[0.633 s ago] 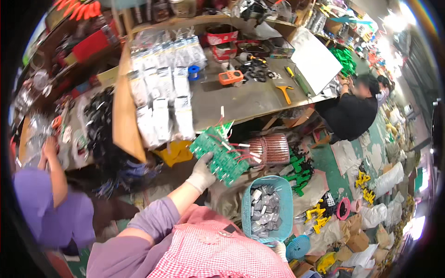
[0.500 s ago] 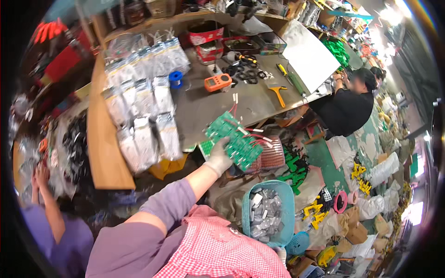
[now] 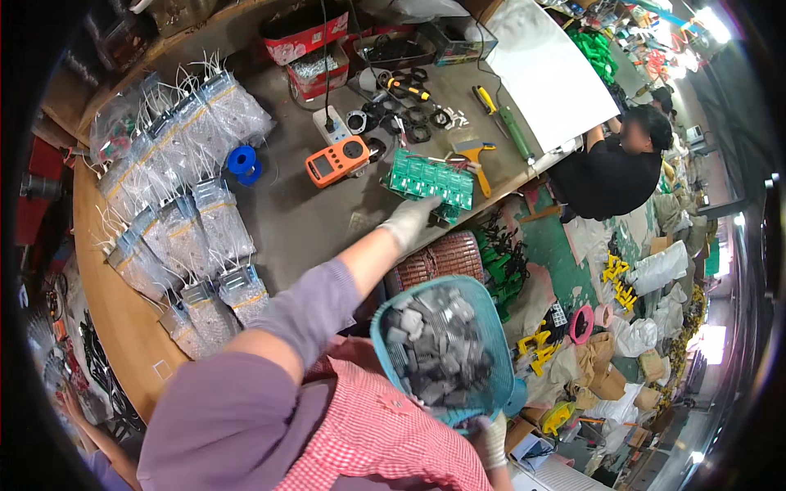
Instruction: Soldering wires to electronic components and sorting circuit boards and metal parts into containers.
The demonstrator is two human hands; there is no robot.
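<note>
My left hand [image 3: 412, 221], in a pale glove, reaches out over the front of the workbench. Its fingers are on a green circuit board panel [image 3: 427, 179] divided into several small boards. Red wires show at the panel's upper edge, and more green board shows beneath it. Low in the picture, my right hand [image 3: 493, 442], also gloved, is at the near rim of a blue-green plastic basket [image 3: 501, 385]. Its fingers appear curled at the rim and are partly hidden. Grey and clear plastic pieces [image 3: 438, 344] fill the basket, close against my checked apron.
Bubble-wrapped packs [image 3: 184, 217] with white wires cover the bench's left side, near a blue spool [image 3: 244, 164]. An orange meter [image 3: 336, 161], a scraper [image 3: 476, 164] and a green soldering iron [image 3: 517, 135] lie beyond. A co-worker [image 3: 610, 176] sits at the right.
My left hand has carried the circuit board panel right and farther over the bench, near the scraper. The basket now appears closer to the bench, with my right hand visible at its rim. The view has shifted.
</note>
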